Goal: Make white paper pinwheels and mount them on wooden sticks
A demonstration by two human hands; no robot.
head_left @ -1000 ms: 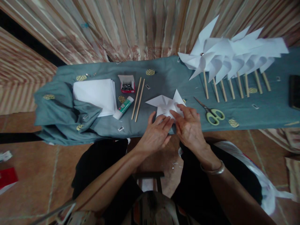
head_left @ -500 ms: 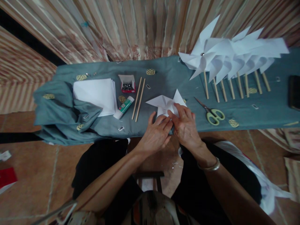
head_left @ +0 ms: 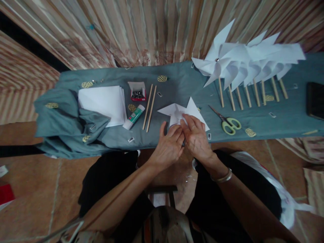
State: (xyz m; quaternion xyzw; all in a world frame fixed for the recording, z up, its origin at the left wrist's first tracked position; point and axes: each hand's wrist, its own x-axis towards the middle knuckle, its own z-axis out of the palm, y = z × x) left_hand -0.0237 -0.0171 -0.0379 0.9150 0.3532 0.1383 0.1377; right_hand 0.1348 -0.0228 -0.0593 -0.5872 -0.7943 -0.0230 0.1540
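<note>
A white paper pinwheel lies near the front edge of the cloth-covered table, its pointed blades spread and its centre partly covered by fingers. My left hand is closed on its near side, thumb apart, fingertips at the paper. From the right, my right hand presses its fingers down on the middle of the pinwheel, close against the left fingertips. Whether a pin is under the fingers is hidden. Two wooden sticks lie left of the pinwheel, and green-handled scissors lie to its right.
A stack of white paper, a glue stick and a small open box of metal pins are on the left. Several finished pinwheels on sticks overlap at the back right. A dark object sits at the far right.
My right hand has shifted slightly left and down across the pinwheel, uncovering more of its right blade. The left hand stays nearly in place. The view has turned slightly.
</note>
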